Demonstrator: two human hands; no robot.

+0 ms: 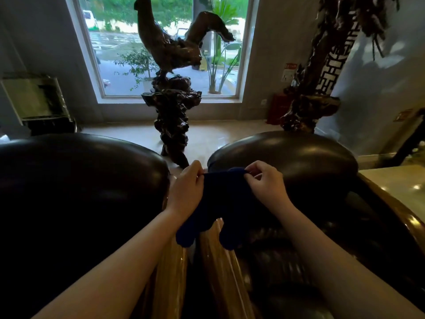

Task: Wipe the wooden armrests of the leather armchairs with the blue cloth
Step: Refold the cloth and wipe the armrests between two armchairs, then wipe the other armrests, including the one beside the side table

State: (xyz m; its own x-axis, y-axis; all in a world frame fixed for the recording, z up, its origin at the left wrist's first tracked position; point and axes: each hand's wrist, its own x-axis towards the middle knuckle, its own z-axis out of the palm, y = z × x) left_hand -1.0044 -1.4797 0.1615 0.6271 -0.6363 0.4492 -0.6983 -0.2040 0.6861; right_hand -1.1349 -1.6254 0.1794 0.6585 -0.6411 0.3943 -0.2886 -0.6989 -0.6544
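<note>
Both forearms reach over two wooden armrests (220, 268). Left hand (186, 189) and right hand (264, 183) pinch the blue cloth (220, 203) top edge with curled fingers (249, 172).

Only two arms and two hands of the person are visible, coming in from the bottom edge of the view. Both forearms are bare along all the length that is seen; no sleeve or cuff reaches into the view. The left hand (187, 188) has no glove, and no ring or bracelet can be seen on it. The right hand (264, 180) is also without glove, and no watch or band is seen on its wrist. The fingernails are short as far as they can be seen. The arms are rather slim, and they become narrower toward the wrists.
</note>
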